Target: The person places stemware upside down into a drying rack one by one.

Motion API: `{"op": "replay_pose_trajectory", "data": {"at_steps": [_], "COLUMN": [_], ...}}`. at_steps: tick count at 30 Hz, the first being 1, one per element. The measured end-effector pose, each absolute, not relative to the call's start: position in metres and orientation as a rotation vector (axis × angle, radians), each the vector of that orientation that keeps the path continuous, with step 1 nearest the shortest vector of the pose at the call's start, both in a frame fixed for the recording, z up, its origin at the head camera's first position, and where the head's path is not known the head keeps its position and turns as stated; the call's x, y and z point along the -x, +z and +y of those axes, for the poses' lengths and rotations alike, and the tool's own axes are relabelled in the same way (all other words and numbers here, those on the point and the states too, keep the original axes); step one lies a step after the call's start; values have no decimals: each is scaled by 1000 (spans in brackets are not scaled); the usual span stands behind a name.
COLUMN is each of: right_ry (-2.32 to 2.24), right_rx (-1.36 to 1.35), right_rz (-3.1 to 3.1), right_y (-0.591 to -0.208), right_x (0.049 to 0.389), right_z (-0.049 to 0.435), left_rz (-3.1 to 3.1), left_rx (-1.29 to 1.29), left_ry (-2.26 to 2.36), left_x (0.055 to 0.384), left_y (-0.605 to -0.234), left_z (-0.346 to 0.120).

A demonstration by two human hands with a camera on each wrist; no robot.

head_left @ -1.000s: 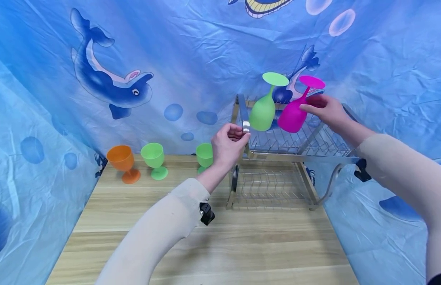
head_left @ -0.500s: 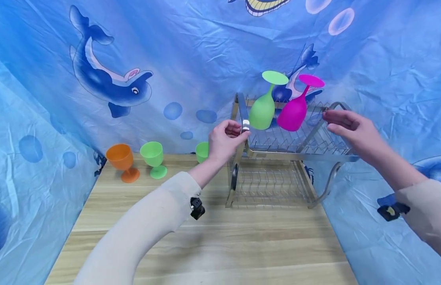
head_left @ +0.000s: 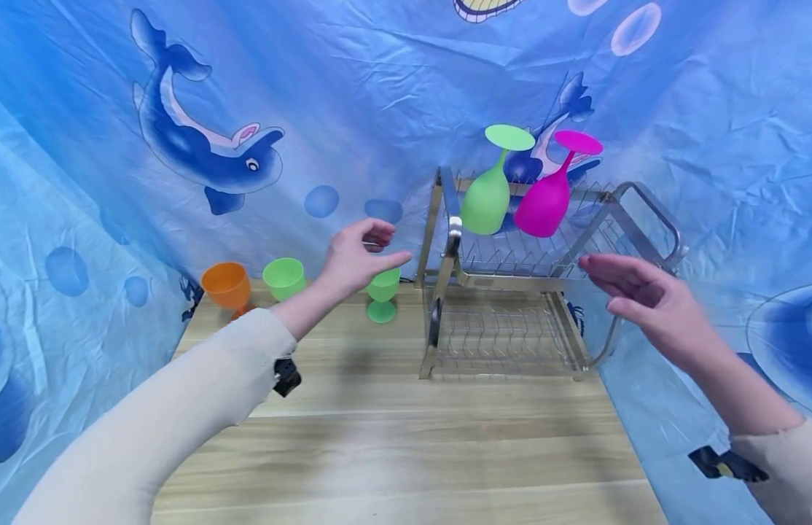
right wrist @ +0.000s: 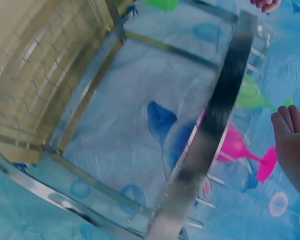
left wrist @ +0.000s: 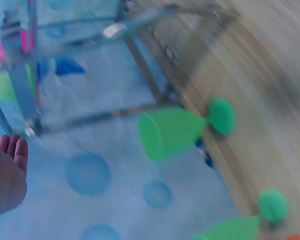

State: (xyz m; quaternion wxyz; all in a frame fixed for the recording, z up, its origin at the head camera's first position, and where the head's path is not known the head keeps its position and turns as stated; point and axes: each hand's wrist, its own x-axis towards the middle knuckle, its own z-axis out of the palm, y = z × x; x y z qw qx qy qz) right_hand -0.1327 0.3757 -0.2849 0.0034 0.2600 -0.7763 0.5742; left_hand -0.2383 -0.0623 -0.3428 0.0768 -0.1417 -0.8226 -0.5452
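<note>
A green goblet (head_left: 488, 198) and a magenta goblet (head_left: 544, 204) rest upside down, a little tilted, on the upper tier of a metal dish rack (head_left: 511, 281). My left hand (head_left: 358, 257) is in the air left of the rack, fingers loosely bent and thumb stretched out, holding nothing. Behind it on the table stands an upright green goblet (head_left: 383, 297), its bowl partly covered by the hand. My right hand (head_left: 649, 300) hovers at the rack's right front, fingers extended and nothing in them. In the right wrist view the magenta goblet (right wrist: 235, 142) shows beyond the rack's frame.
Farther left on the table (head_left: 406, 437) stand an orange goblet (head_left: 227, 286) and another green goblet (head_left: 284, 278), both upright and partly behind the left sleeve. The rack's lower tier (head_left: 501, 339) is bare wire. A blue dolphin-print cloth (head_left: 353, 109) hangs behind.
My right hand has let go of the magenta goblet and drawn back down to the right. My left hand has left the rack's side frame and moved left. Both racked goblets stay put.
</note>
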Motion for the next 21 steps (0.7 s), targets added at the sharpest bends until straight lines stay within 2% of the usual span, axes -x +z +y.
{"op": "replay_pose_trajectory", "data": {"at_steps": [11, 21], "right_ry": [1854, 1799], "right_rx": [-856, -886], "right_rz": [-2541, -2641], "right_y": [-342, -398], "right_x": [121, 121], "right_z": [358, 319], "left_rz": [-2620, -2727], "left_rx": [416, 380], "left_ry": [-1476, -1491], "left_x": [245, 265], "left_y": [-395, -445], "left_z": [-137, -146]}}
